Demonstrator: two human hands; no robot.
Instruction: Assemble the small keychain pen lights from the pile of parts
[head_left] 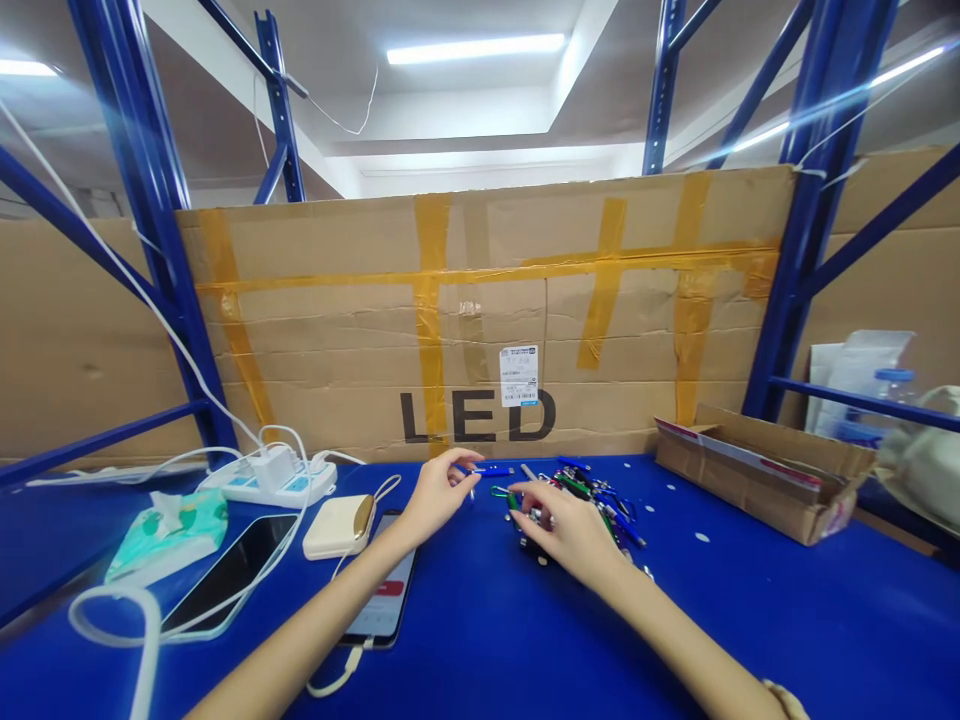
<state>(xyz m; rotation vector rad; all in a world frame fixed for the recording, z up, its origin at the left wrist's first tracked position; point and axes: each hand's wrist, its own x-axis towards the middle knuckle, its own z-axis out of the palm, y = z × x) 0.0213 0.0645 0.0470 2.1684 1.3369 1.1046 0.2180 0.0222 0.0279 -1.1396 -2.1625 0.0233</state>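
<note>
While a blue table (480, 630) spreads beneath my fingers, a jumbled pile (611, 508) lies under and beyond my right hand (564, 525); one snagged piece could drag others. Beside my left hand (442, 490) lies a slim blue piece (495, 471). Both curl loosely; whether either grips anything, I cannot tell.

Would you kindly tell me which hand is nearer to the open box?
Right: the right hand is at the pile of small items, left of the open box. The left hand is farther left, beyond the right hand.
</note>
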